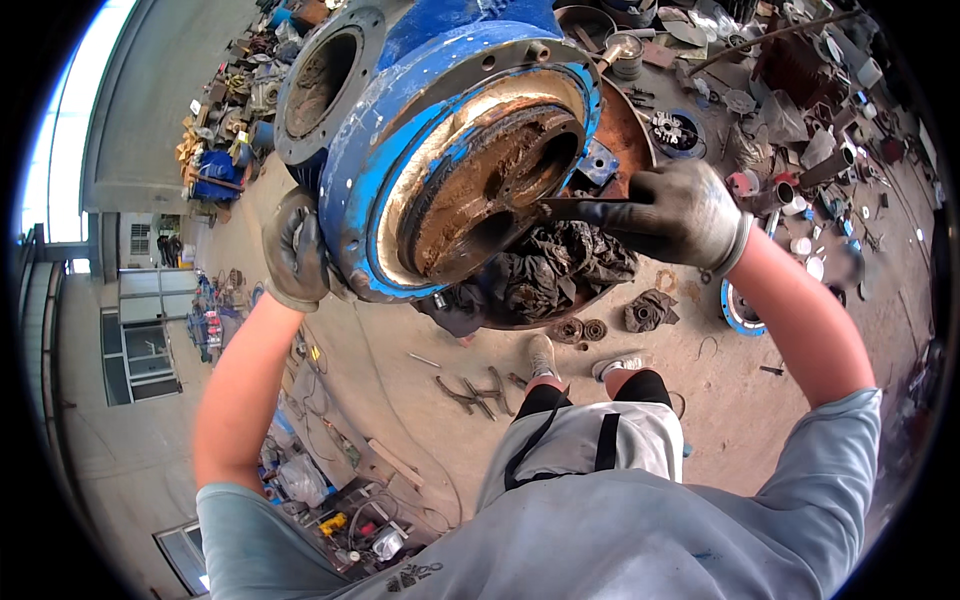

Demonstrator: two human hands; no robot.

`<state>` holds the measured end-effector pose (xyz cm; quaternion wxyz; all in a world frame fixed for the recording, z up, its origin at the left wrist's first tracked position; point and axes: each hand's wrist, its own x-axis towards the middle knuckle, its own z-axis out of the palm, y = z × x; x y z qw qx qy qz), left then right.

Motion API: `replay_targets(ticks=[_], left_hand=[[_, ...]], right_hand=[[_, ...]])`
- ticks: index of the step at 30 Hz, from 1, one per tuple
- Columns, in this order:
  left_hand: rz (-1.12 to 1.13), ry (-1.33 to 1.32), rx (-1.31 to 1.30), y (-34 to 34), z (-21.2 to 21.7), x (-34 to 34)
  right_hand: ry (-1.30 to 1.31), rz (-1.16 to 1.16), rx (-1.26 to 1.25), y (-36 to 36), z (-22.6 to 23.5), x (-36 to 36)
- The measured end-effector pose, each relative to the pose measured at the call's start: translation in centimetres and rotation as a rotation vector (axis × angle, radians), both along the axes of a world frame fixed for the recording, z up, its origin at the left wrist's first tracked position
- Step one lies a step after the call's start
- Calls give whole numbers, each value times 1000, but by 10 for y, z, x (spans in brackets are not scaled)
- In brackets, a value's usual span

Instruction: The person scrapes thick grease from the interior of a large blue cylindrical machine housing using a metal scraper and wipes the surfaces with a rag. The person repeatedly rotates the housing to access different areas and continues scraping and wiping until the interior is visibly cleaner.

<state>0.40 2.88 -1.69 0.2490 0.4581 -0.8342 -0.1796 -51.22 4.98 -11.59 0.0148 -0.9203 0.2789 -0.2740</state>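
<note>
Grey shirt and my knees lowest in view | left hand (pixel 295 250) clenched on blue pump casing (pixel 440 150) rim, steadying it | right hand (pixel 680 212) grasping dark scraper (pixel 572 208), tip in the rusty bore | casing looks heavy, rigid, flaky; hold by rim.

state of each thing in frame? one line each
Blue pump casing: tilted, open face toward the camera, paint chipped, bore rusty.
Left hand: gloved, gripping the casing's rim.
Right hand: gloved, closed on a dark scraper.
Dark scraper: tip against the rusty inner face.
Black rags: crumpled, below the casing.
Wrenches: lying loose on the floor.
</note>
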Motion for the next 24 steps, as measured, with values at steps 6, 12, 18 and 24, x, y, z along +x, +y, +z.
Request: replay_targets(ticks=[6, 12, 18, 24], left_hand=[[37, -11, -4, 0, -2, 16], [-43, -214, -124, -5, 1, 38], [-169, -514, -453, -14, 1, 61], [-255, -633, -685, -20, -5, 59]], right_hand=[[-886, -543, 740, 120, -114, 95], [-1504, -545, 1276, 147, -98, 194], [-1613, -603, 1093, 149, -111, 239], [-1468, -400, 862, 107, -131, 191]])
